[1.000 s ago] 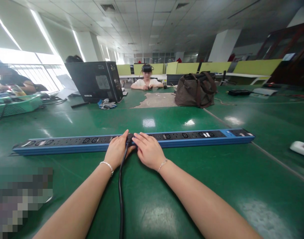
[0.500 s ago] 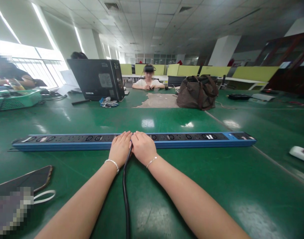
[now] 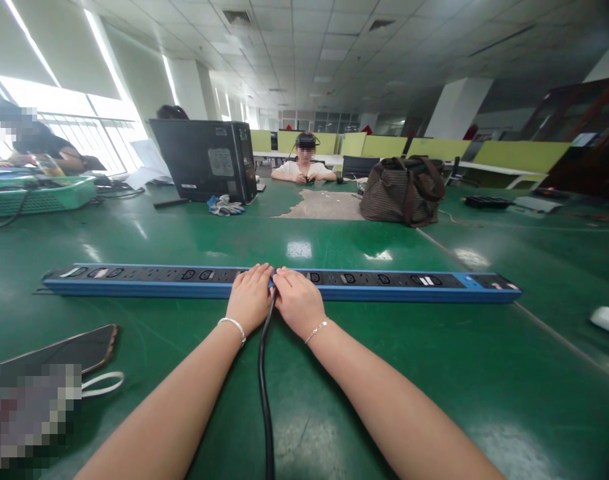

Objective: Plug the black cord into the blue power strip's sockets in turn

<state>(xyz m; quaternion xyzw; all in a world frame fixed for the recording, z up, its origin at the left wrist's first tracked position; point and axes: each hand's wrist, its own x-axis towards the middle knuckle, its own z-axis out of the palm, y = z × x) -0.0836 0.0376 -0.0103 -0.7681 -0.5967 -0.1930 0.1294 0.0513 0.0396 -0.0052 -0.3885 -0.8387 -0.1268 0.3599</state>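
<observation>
A long blue power strip (image 3: 414, 293) with black sockets lies crosswise on the green table. Near its middle, my left hand (image 3: 251, 293) rests over the strip, fingers together and wrapped over its top. Beside it my right hand (image 3: 298, 300) is closed, its fingers curled at the strip and close to the left fingertips. A black cable (image 3: 265, 387) runs from between the two hands towards the near edge of the view. Its upper end is hidden by the fingers.
A phone (image 3: 79, 350) and a pouch with a white loop lie at the near left. Further back are a green basket (image 3: 59, 197), a black computer case (image 3: 204, 160), gloves (image 3: 225, 205) and a brown bag (image 3: 402, 193). A person sits across the table.
The whole view has shifted slightly, so things appear a little further right. Both hands stay at the middle of the strip; the right hand's fingers look slightly less bunched.
</observation>
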